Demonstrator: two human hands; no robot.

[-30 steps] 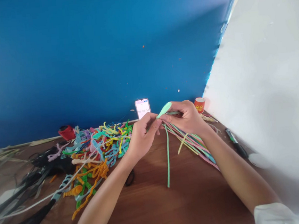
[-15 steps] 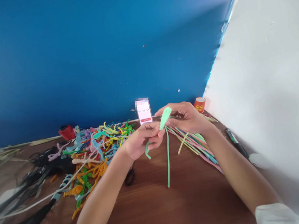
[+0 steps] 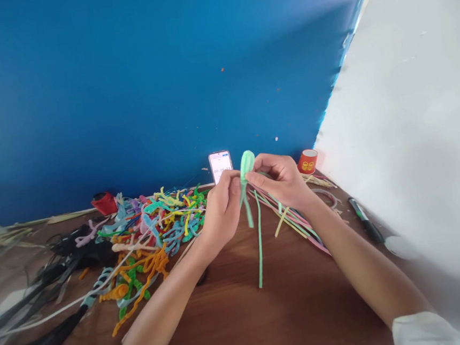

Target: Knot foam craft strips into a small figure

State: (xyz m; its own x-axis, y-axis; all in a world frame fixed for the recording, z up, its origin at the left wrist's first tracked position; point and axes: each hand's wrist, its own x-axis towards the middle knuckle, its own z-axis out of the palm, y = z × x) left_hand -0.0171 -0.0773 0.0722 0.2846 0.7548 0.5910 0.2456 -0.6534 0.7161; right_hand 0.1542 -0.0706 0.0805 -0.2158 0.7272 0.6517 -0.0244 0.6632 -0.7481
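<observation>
A light green folded strip bundle (image 3: 247, 164) stands upright between my two hands, its loose tails hanging below. My left hand (image 3: 224, 208) pinches it low on its left side. On the right side, the thumb and forefinger of my right hand (image 3: 279, 179) grip it near the middle. Below the hands a single green strip (image 3: 259, 245) lies on the brown table (image 3: 267, 319). Several pink, green and yellow strips (image 3: 299, 223) lie in a bunch under my right hand and forearm.
A large pile of coloured fuzzy stems (image 3: 149, 222) lies left, with a red roll (image 3: 104, 204) behind it. A phone (image 3: 220, 165) leans by the blue wall. At right are a red cup (image 3: 308, 162) and a marker (image 3: 365, 219). A white cable (image 3: 80, 299) crosses the left side.
The green bundle has turned from slanted to upright and moved slightly left and up. My left hand has rotated, its fingers now higher, and the tails hang between the hands.
</observation>
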